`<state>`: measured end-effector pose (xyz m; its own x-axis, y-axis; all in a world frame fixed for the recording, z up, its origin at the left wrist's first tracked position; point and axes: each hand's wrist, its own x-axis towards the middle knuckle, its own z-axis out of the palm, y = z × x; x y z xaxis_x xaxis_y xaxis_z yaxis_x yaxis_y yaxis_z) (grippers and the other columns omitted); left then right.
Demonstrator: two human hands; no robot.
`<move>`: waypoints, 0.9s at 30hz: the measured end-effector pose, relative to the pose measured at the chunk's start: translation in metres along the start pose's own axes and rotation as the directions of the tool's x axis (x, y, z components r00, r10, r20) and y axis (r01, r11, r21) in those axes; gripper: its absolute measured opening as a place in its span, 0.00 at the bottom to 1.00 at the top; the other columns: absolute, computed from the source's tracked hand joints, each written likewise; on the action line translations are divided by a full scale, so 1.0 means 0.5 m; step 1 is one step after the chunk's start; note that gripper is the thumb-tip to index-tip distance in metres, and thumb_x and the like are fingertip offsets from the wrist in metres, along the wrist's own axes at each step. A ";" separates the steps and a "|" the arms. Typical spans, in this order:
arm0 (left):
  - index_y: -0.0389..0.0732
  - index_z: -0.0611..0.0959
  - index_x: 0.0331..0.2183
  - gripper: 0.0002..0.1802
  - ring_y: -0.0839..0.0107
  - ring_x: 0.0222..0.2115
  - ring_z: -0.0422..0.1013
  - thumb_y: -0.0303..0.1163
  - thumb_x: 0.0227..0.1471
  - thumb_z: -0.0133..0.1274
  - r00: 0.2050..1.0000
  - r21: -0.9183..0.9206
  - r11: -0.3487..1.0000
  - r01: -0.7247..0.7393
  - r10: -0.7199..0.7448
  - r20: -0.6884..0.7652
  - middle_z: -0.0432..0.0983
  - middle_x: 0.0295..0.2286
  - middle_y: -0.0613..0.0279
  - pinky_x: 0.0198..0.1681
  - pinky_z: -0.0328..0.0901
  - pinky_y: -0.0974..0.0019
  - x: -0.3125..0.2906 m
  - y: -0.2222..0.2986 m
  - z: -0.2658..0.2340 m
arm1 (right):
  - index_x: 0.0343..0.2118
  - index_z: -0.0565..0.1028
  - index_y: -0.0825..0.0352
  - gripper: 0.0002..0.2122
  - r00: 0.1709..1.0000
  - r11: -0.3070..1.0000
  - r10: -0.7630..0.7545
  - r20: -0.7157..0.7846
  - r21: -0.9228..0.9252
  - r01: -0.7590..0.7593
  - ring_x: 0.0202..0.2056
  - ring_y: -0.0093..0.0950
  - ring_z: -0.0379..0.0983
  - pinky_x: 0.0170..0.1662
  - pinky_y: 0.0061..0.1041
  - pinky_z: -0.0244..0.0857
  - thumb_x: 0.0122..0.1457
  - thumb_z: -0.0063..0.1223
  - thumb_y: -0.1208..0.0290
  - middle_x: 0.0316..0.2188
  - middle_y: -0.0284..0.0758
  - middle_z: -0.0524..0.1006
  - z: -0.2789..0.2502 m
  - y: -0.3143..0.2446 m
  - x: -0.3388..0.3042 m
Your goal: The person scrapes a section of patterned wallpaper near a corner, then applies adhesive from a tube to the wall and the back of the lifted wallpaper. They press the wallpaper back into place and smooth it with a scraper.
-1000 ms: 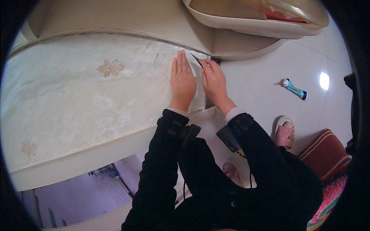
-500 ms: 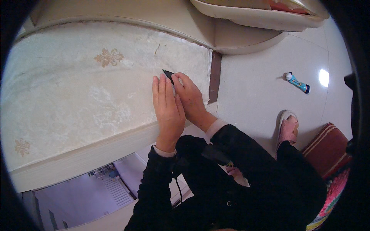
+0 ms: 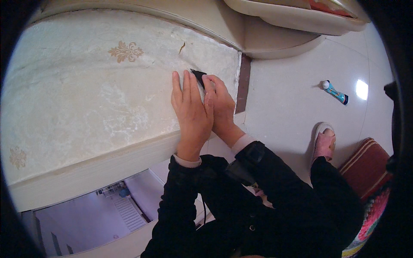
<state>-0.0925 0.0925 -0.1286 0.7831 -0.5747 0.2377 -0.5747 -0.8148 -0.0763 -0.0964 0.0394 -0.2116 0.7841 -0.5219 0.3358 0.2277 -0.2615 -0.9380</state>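
My left hand (image 3: 192, 112) lies flat with its fingers stretched out on the pale patterned wallpaper (image 3: 77, 90). Beside it and partly behind it, my right hand (image 3: 222, 103) grips a dark, pointed flat tool (image 3: 198, 76), perhaps a scraper. The tool's tip sticks out past my fingertips against the wallpaper; its rear part is hidden by my hands. A short brown crack or tear (image 3: 182, 47) shows in the paper above the tip. Whitish patches (image 3: 124, 118) mark the surface left of my hands, and a tan floral motif (image 3: 125, 51) sits farther up.
A dark brown strip (image 3: 243, 84) borders the wallpaper's right end. Rounded beige ledges (image 3: 279, 43) curve along the top. On the glossy floor tiles lies a blue tube with a white cap (image 3: 335, 92), near my pink slipper (image 3: 323, 146) and a dark red striped block (image 3: 365, 167). A framed glossy panel (image 3: 94, 219) is lower left.
The view has shifted a little, so the wallpaper sits higher. My right hand and the tool have moved slightly right along the paper, with my left hand staying beside them.
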 end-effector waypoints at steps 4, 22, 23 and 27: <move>0.30 0.62 0.59 0.29 0.40 0.63 0.45 0.37 0.62 0.41 1.000 0.013 1.000 -0.005 0.005 -0.013 0.55 0.60 0.41 0.62 0.43 0.44 -0.005 0.002 0.006 | 0.48 0.71 0.72 0.20 1.000 1.000 0.004 0.030 -0.031 -0.003 0.42 0.37 0.73 0.38 0.31 0.70 0.51 0.52 0.73 0.46 0.41 0.72 0.001 0.008 0.007; 0.30 0.63 0.58 0.29 0.41 0.63 0.45 0.38 0.62 0.42 1.000 0.070 0.998 0.002 -0.003 0.003 0.56 0.60 0.42 0.62 0.40 0.43 0.002 0.008 0.025 | 0.51 0.71 0.69 0.19 0.998 0.997 -0.059 0.027 -0.054 0.060 0.43 0.39 0.74 0.40 0.32 0.71 0.55 0.51 0.72 0.48 0.42 0.72 0.018 0.047 0.039; 0.30 0.63 0.58 0.29 0.42 0.63 0.46 0.38 0.62 0.43 1.000 0.065 0.998 0.006 -0.006 -0.004 0.57 0.60 0.42 0.62 0.41 0.43 0.003 0.010 0.027 | 0.50 0.71 0.70 0.20 0.997 0.995 -0.074 0.023 -0.071 0.075 0.43 0.39 0.74 0.40 0.32 0.71 0.53 0.52 0.72 0.47 0.43 0.72 0.020 0.048 0.048; 0.28 0.64 0.57 0.29 0.41 0.62 0.48 0.38 0.61 0.43 0.998 0.022 0.999 0.027 -0.029 0.058 0.58 0.59 0.40 0.62 0.44 0.45 0.011 0.015 0.042 | 0.50 0.70 0.72 0.21 0.996 0.987 -0.092 0.017 -0.131 0.093 0.43 0.38 0.73 0.41 0.31 0.71 0.50 0.53 0.73 0.46 0.44 0.71 0.026 0.053 0.079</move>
<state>-0.0873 0.0817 -0.1479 0.8118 -0.5545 0.1828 -0.5476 -0.8317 -0.0913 -0.0519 0.0222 -0.2243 0.7695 -0.4819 0.4191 0.2223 -0.4130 -0.8832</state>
